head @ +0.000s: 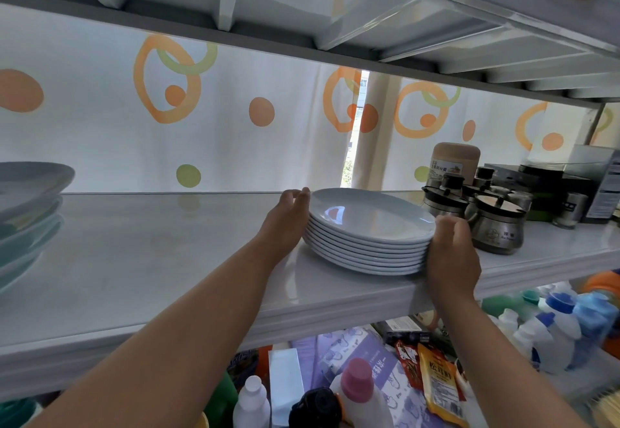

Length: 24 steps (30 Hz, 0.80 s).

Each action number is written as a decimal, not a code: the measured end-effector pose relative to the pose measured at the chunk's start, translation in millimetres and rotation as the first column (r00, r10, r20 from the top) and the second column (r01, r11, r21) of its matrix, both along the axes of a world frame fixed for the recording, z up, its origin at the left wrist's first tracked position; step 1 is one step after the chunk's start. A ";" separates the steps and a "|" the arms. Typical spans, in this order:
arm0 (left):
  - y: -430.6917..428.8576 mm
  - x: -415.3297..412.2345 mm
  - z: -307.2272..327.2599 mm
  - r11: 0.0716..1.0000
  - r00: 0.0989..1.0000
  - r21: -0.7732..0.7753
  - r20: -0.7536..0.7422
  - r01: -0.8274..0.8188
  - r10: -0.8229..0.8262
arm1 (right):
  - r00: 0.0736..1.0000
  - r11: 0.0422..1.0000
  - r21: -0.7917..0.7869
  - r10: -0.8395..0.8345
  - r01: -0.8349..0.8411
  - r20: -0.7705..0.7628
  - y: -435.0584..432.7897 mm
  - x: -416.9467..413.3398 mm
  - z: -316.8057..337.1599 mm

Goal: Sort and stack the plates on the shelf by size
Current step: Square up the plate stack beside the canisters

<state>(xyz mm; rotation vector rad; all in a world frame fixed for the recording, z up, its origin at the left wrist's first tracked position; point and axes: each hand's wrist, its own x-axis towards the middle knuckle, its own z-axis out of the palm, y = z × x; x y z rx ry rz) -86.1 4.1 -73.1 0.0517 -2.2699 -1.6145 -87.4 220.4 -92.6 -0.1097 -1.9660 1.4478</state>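
A stack of several white oval plates (369,226) rests on the white shelf (151,259), near its front edge and right of centre. My left hand (287,223) presses against the stack's left side with fingers straight. My right hand (451,253) grips the stack's right side, fingers curled over the rims. A second stack of larger pale plates (27,206) stands at the far left of the same shelf, partly cut off by the frame.
Metal condiment pots (493,226), a brown jar (454,162) and dark boxes (563,186) crowd the shelf just right of the held stack. A patterned curtain hangs behind. Bottles (557,330) and packets (436,380) fill the shelf below. Another shelf hangs low overhead.
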 end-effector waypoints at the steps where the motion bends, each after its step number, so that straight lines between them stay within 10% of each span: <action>1: 0.9 -0.3 0.6 1.000 1.000 0.001 -0.002 0.024 -0.024 | 1.000 1.000 0.005 0.006 -0.006 0.004 0.1 0.3 -0.3; 24: 2.3 14.7 5.1 1.000 0.997 0.018 -0.076 -0.001 0.002 | 0.991 0.993 -0.012 0.116 -0.116 0.069 0.0 7.5 16.6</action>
